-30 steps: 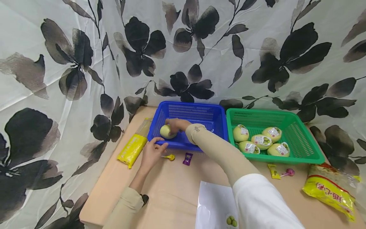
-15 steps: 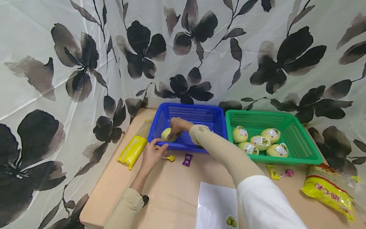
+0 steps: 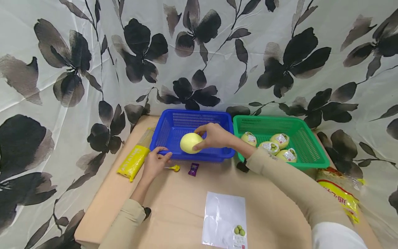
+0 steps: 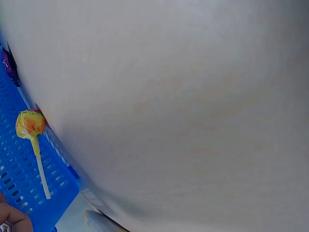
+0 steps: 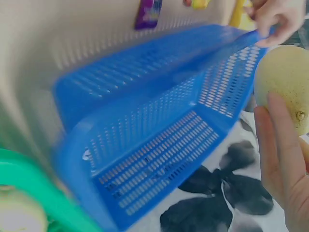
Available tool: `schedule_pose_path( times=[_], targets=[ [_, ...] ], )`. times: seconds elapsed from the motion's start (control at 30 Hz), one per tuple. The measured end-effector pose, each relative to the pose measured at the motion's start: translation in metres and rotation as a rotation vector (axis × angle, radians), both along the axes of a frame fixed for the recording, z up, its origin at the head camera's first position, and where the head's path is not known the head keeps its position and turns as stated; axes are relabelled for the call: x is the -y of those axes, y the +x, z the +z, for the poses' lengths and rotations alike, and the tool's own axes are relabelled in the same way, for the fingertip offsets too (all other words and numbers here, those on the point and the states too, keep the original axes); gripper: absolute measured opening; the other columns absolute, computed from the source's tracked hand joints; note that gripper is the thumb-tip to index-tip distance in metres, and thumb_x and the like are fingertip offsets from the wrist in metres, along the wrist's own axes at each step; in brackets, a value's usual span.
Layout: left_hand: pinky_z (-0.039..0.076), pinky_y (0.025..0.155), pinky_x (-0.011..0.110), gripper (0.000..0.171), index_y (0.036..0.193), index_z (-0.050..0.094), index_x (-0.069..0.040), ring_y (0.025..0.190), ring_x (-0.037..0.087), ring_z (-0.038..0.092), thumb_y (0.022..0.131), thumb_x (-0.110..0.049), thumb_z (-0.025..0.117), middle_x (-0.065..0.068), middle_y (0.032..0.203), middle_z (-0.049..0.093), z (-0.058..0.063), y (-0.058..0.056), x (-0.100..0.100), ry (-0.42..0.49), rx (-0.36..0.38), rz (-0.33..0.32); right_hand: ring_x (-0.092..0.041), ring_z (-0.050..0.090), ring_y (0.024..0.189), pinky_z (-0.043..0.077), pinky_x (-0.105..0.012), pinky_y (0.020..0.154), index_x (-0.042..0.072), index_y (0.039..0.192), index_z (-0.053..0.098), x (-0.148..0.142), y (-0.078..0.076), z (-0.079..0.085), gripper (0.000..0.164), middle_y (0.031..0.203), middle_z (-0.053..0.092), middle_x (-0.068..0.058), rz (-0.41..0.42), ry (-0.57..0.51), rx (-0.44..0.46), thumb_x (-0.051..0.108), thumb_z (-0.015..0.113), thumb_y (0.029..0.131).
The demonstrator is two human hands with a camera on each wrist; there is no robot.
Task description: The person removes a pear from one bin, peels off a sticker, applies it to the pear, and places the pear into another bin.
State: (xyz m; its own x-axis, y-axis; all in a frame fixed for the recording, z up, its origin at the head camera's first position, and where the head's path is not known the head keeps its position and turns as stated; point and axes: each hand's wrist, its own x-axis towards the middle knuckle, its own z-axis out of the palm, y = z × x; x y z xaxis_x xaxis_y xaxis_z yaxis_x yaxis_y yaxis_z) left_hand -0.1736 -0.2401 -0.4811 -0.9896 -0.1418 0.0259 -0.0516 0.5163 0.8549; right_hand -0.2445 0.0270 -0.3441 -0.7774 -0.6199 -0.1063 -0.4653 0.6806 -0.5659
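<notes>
My right hand (image 3: 214,136) holds a pale yellow-green melon (image 3: 190,143) above the blue basket (image 3: 224,152), thumb and fingers spread round its side. No label shows on the melon; in the right wrist view its stem scar (image 5: 300,116) is visible. At the basket's front left corner my left hand (image 3: 155,162) grips the rim, and the right wrist view also shows these fingers (image 5: 277,24) on the edge. To the right, a green basket (image 3: 280,118) contains several similar melons (image 3: 281,139) with white labels, partly hidden by my right arm.
A yellow-wrapped lollipop (image 3: 176,168) and a purple candy (image 3: 193,169) lie before the blue basket. A yellow packet (image 3: 134,160) is at left, a larger yellow bag (image 3: 342,197) at far right. A white sheet (image 3: 224,219) with a fruit picture lies nearer me.
My right hand has raised the melon from inside the blue basket's left part and brought it slightly right and nearer. My left hand stays on the rim. The head view has shifted.
</notes>
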Motion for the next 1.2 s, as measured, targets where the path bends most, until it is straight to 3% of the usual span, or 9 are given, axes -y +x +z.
schedule_pose_path(
  times=[0.1,0.2,0.43,0.57,0.73,0.9,1.2],
  targets=[
    [0.044,0.053,0.025,0.036,0.126,0.065,-0.006,0.078,0.037,0.075,0.100,-0.031,0.071,0.015,0.085,0.079,0.000,-0.001,0.001,-0.010,-0.003,-0.008,-0.022,0.071,0.108,0.059,-0.037,0.090,0.012,0.135,0.069,-0.035,0.026,-0.002,0.066,0.124,0.074,-0.007,-0.033,-0.096,0.028,0.041,0.091,0.079],
    [0.042,0.051,0.025,0.036,0.126,0.065,-0.006,0.077,0.037,0.074,0.101,-0.031,0.071,0.014,0.085,0.079,0.000,0.000,0.000,-0.017,-0.004,-0.015,-0.020,0.073,0.098,0.061,-0.034,0.085,0.011,0.136,0.067,-0.067,0.052,-0.014,0.068,0.124,0.073,-0.008,-0.083,-0.174,0.064,0.040,0.091,0.079],
    [0.040,0.050,0.025,0.039,0.129,0.063,-0.006,0.079,0.040,0.073,0.101,-0.032,0.070,0.020,0.090,0.079,0.002,0.001,0.004,-0.010,0.029,-0.011,-0.016,0.072,0.093,0.059,-0.031,0.079,0.012,0.135,0.068,-0.112,0.083,-0.077,0.068,0.118,0.073,-0.006,-0.184,-0.229,0.158,0.040,0.092,0.078],
    [0.038,0.049,0.025,0.040,0.129,0.063,-0.005,0.078,0.042,0.072,0.101,-0.032,0.070,0.019,0.089,0.079,0.002,0.001,0.002,-0.010,0.037,-0.008,-0.018,0.073,0.095,0.059,-0.032,0.081,0.009,0.135,0.067,-0.130,0.088,-0.112,0.070,0.120,0.074,-0.009,-0.243,-0.201,0.194,0.039,0.093,0.077],
    [0.040,0.049,0.026,0.041,0.130,0.063,-0.005,0.082,0.040,0.074,0.101,-0.033,0.071,0.018,0.089,0.079,0.002,0.001,-0.001,-0.003,0.037,-0.009,-0.023,0.073,0.100,0.060,-0.034,0.082,0.008,0.138,0.065,-0.146,0.088,-0.136,0.070,0.127,0.071,-0.013,-0.283,-0.209,0.236,0.036,0.092,0.079],
    [0.043,0.050,0.026,0.040,0.130,0.063,-0.006,0.085,0.041,0.075,0.101,-0.032,0.071,0.019,0.089,0.079,0.002,0.002,0.000,0.004,0.030,-0.009,-0.027,0.073,0.105,0.061,-0.037,0.087,0.006,0.143,0.060,-0.152,0.088,-0.144,0.072,0.134,0.067,-0.018,-0.285,-0.239,0.266,0.034,0.089,0.083],
    [0.043,0.050,0.027,0.042,0.131,0.063,-0.003,0.083,0.040,0.074,0.101,-0.032,0.070,0.019,0.090,0.079,0.001,0.002,-0.001,-0.019,0.023,-0.016,-0.038,0.066,0.121,0.056,-0.051,0.099,0.000,0.144,0.057,-0.153,0.090,-0.144,0.067,0.135,0.066,-0.022,-0.240,-0.224,0.172,0.029,0.083,0.090]
  ],
)
